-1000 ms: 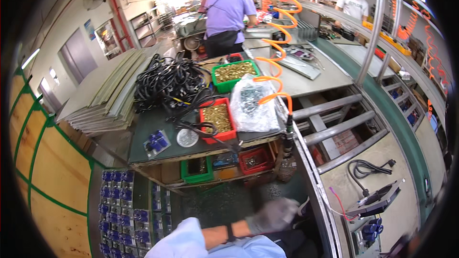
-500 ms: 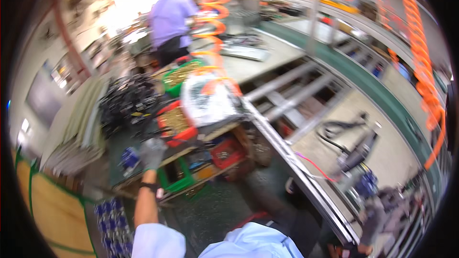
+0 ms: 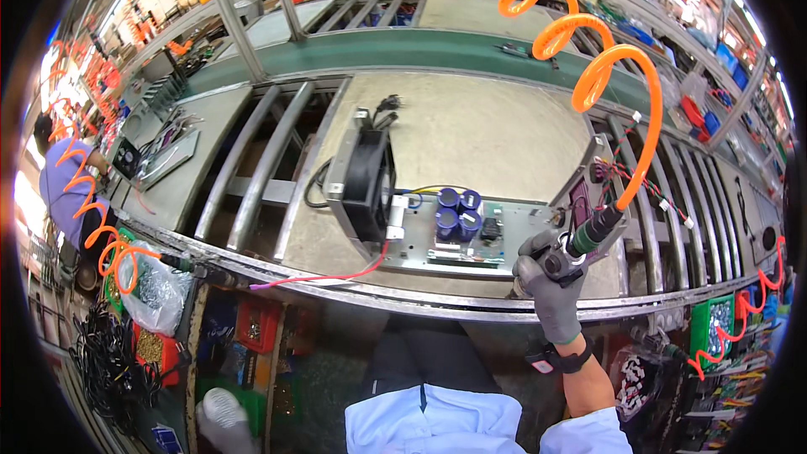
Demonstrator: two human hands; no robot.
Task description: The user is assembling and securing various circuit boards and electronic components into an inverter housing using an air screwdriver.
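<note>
My right hand (image 3: 551, 273), in a grey glove, is closed around a pistol-shaped air tool (image 3: 567, 256) fed by an orange coiled hose (image 3: 647, 118). It is over the right front of a metal chassis (image 3: 412, 248) lying on the bench. Upright at the chassis's left end is a black fan (image 3: 370, 181). Blue capacitors (image 3: 458, 214) stand on a circuit board (image 3: 475, 254) in its middle. Low at the left, over the parts bins, is my left hand (image 3: 223, 420), gloved; its fingers are blurred and their grip is unclear.
A pinkish-red wire (image 3: 336, 280) trails over the bench's front rail (image 3: 437, 307). Metal rollers (image 3: 244, 176) flank the bench board. Black cables (image 3: 113, 353), a red bin of brass-coloured parts (image 3: 155, 349) and a plastic bag (image 3: 155, 290) lie left. Another person (image 3: 67, 181) works far left.
The view has swung right to face the chassis. My left hand has drawn back from beside the red bin. My right hand, low at the right edge before, now shows plainly with the air tool.
</note>
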